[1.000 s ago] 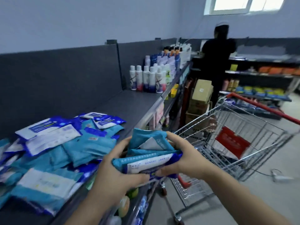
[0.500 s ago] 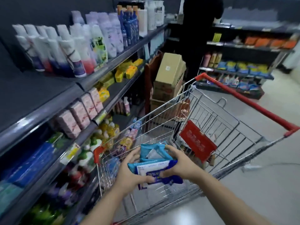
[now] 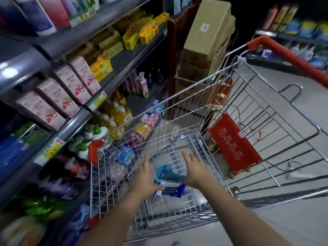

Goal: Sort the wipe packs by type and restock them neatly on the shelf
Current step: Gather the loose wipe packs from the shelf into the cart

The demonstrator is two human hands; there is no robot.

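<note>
The wipe packs (image 3: 173, 189) are half hidden by the left hand (image 3: 143, 180) and right hand (image 3: 193, 172); shelf goods (image 3: 46, 206) at eight o'clock are blurred.

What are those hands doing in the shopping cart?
A person reaches both hands into a silver wire shopping cart parked beside grey store shelves. A teal plastic wipe pack and a blue-and-white wipe pack sit between the left hand and the right hand, low in the basket. The right hand's fingers are spread straight. The left hand is too blurred to tell if it holds them.
</note>
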